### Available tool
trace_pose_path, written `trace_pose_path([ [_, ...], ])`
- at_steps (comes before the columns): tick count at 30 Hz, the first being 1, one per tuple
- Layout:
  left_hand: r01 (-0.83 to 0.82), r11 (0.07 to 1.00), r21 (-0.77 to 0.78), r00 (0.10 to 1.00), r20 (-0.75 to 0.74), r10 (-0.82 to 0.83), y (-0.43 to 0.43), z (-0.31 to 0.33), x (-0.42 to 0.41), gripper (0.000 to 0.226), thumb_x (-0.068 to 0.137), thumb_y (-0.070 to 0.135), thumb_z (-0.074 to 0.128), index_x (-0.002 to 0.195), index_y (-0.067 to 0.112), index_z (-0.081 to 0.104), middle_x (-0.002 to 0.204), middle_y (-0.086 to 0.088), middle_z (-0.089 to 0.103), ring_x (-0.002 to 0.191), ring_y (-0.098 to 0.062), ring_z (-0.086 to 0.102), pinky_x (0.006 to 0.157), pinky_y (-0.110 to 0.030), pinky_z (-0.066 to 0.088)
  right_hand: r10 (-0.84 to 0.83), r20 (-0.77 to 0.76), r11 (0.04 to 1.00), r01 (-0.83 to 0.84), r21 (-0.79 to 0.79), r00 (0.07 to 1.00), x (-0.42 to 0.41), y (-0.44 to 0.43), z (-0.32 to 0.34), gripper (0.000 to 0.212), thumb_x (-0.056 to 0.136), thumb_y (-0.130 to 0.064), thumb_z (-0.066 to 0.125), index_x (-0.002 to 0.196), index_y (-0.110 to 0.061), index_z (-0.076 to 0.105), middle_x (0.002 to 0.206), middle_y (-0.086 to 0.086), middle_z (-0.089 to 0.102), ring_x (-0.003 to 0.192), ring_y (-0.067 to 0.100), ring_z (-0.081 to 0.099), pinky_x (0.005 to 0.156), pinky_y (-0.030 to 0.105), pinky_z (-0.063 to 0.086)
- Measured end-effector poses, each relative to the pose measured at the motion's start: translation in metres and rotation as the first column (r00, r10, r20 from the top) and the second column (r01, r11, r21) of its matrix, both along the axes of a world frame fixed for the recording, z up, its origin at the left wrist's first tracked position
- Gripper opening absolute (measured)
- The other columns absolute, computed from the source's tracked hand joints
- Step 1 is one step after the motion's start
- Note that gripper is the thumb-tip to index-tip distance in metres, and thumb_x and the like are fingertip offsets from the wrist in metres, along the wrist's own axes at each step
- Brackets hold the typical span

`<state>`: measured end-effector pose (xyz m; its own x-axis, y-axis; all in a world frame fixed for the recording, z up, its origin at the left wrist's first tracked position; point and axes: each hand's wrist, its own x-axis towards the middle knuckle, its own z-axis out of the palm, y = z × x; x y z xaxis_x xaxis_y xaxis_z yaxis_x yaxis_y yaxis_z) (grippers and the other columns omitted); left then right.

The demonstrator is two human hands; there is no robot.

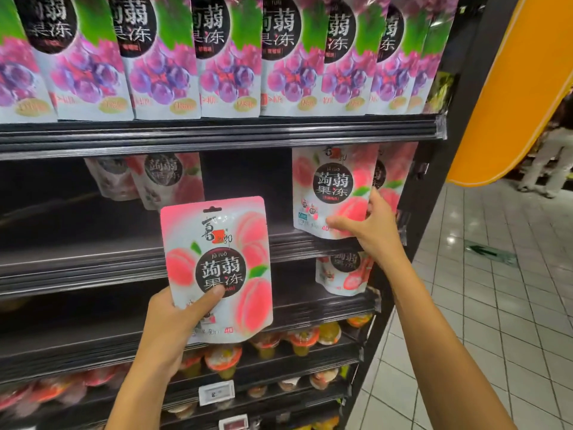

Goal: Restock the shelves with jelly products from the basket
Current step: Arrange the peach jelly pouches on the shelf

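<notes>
A person's left hand (169, 324), fingers (210, 294) gripping a peach jelly pouch (217, 268), holds it upright at 6 o'clock; the right hand (369, 231) clasps a second peach pouch (331, 187) at the shelf (93, 259) edge, 2 o'clock.

Orange panel (511, 88), tiled floor (496, 321), green arrow (490, 252)
</notes>
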<state>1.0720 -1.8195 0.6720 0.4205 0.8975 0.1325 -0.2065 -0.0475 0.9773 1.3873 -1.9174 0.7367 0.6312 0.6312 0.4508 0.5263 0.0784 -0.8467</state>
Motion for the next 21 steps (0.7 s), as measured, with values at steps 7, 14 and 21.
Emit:
trace_pose_path([
  [7,0.005,1.000,0.019,1.000,0.016,-0.006,-0.005,0.003,0.009,0.034,0.055,0.035,0.083,0.088,0.025,0.078,0.092,-0.003,0.078,0.082,-0.018,0.075,0.059,-0.021,0.057,-0.002,0.107,0.999,0.007,-0.051,0.994,0.004,-0.021,-0.007,0.053,0.067,-0.026,0.089,0.111,-0.025,0.060,0.102,-0.018,0.069,0.093,-0.008,0.066,0.076,0.008,0.051],
  [14,-0.016,0.999,0.033,1.000,-0.013,0.016,-0.011,0.006,0.017,0.033,0.061,0.034,0.086,0.090,0.023,0.077,0.094,-0.002,0.078,0.085,-0.019,0.075,0.060,-0.021,0.057,-0.066,0.079,0.997,0.068,-0.025,0.995,-0.002,0.000,-0.009,0.050,0.068,-0.020,0.089,0.109,-0.020,0.061,0.101,-0.010,0.070,0.094,0.002,0.067,0.078,0.015,0.052],
  [21,0.009,0.999,0.031,1.000,-0.017,-0.008,-0.016,0.013,0.024,0.042,0.053,0.044,0.088,0.091,0.029,0.077,0.093,-0.002,0.078,0.084,-0.017,0.075,0.061,-0.021,0.057,-0.098,0.089,0.994,0.101,-0.036,0.991,0.000,0.005,-0.016,0.048,0.070,-0.028,0.087,0.107,-0.026,0.057,0.099,-0.011,0.070,0.092,0.003,0.067,0.074,0.014,0.048],
])
